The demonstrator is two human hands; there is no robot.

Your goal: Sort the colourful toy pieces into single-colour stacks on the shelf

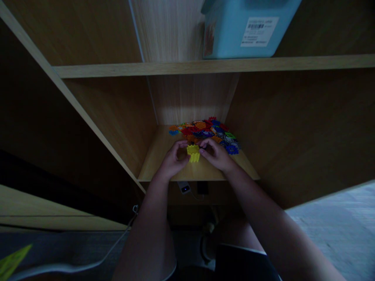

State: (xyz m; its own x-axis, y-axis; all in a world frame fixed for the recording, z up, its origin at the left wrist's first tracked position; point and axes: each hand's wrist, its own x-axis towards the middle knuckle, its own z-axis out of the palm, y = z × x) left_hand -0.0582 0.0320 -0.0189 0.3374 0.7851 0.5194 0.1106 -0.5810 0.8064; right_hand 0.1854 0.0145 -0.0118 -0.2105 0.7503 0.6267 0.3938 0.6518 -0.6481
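Note:
Both my hands reach into a low wooden shelf compartment [164, 160]. Between them sits a small yellow assembly of toothed plastic pieces [193, 153]. My left hand [172, 160] grips its left side with curled fingers. My right hand [215, 154] pinches its right side from above. Behind my hands lies a heap of loose gear-shaped plastic pieces [205, 130] in red, orange, blue, purple and green, spread across the back of the compartment floor.
A light blue plastic box [243, 27] with a white barcode label stands on the shelf above. Wooden side panels [111, 113] wall the compartment in. A small device with a lit indicator [184, 188] and a cable hang below the shelf edge.

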